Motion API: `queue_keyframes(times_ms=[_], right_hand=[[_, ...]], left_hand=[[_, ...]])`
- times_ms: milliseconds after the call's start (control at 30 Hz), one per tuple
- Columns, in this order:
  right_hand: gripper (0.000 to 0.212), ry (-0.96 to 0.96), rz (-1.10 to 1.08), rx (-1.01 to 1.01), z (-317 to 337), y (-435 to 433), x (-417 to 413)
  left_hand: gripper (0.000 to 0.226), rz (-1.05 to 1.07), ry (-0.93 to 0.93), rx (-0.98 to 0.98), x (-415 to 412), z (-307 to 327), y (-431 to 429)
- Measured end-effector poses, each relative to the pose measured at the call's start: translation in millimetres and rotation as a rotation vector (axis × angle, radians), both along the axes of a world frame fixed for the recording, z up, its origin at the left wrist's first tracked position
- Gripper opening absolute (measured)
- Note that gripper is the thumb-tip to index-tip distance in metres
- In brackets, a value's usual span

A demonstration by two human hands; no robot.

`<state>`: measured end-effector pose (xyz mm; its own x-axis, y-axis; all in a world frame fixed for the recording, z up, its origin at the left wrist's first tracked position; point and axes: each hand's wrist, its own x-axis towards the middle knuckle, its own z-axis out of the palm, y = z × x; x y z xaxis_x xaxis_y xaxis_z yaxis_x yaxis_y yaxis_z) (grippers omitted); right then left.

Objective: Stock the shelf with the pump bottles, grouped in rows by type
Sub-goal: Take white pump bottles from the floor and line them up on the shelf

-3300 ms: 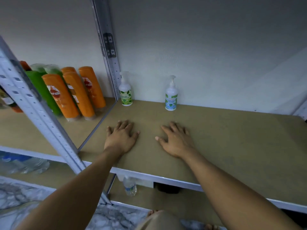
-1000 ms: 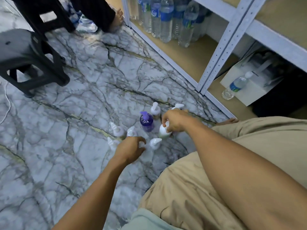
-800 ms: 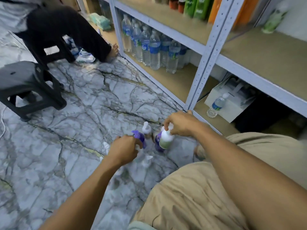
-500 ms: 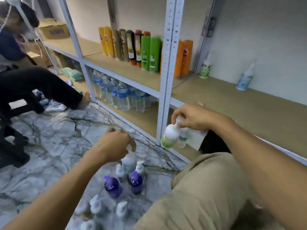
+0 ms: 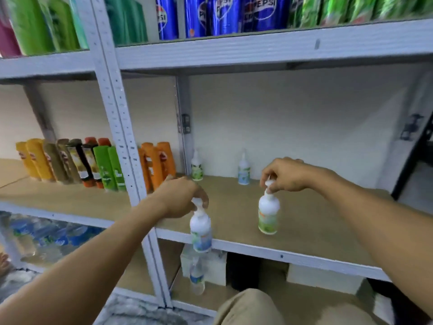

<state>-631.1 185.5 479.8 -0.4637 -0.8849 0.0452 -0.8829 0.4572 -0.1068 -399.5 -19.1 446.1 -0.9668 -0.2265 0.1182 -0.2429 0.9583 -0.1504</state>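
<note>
"Pump bottle with the blue label (image 5: 201, 228), who has it?"
"The left hand (image 5: 181, 198), fingers curled tight on its pump head; it hangs upright at the front edge of the shelf (image 5: 316, 221)."
"Further right?"
"The right hand (image 5: 288, 174) pinches the pump of the green-labelled bottle (image 5: 269, 214), upright over the shelf; whether its base touches, I cannot tell."
"Behind?"
"By the wall (image 5: 304, 125), apart: rear green bottle (image 5: 196, 166) left, rear blue bottle (image 5: 243, 171) right."

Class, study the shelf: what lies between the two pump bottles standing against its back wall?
Nothing: in the head view only bare shelf board separates the green-labelled pump bottle from the blue-labelled pump bottle.
</note>
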Motion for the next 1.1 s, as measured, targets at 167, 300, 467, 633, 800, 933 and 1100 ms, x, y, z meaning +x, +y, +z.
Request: queue_keyframes(times_ms=[167,300,467,633,800,933,1100], right_hand=[[0.015,-0.034,-0.179,-0.021,-4.7,24.2,-64.1],[0.015,-0.045,-0.308,-0.06,-14.4,36.9,-103.4],[0.017,-0.054,-0.389,-0.154,-26.5,43.4,-138.5],[0.019,-0.087,-0.427,-0.177,-39.5,47.0,-161.4],[0.022,-0.126,-0.464,-0.205,-57.3,51.7,-175.3],[0.025,-0.17,-0.461,-0.237,-63.4,55.1,-178.8],[0.043,-0.203,-0.511,-0.305,-79.4,54.0,-168.8]], left_hand=[[0.035,-0.111,0.044,0.032,-91.9,15.3,1.1],[0.033,-0.157,0.054,0.092,-152.1,18.0,9.0],[0.036,-0.216,0.037,0.106,-213.0,16.6,15.7],[0.039,-0.252,0.024,0.108,-257.5,9.2,18.7],[0.037,-0.243,0.024,0.147,-278.0,-13.1,16.1],[0.042,-0.229,0.1,0.168,-284.7,-28.9,8.4],[0.06,-0.22,0.216,0.332,-280.1,-53.9,1.5]])
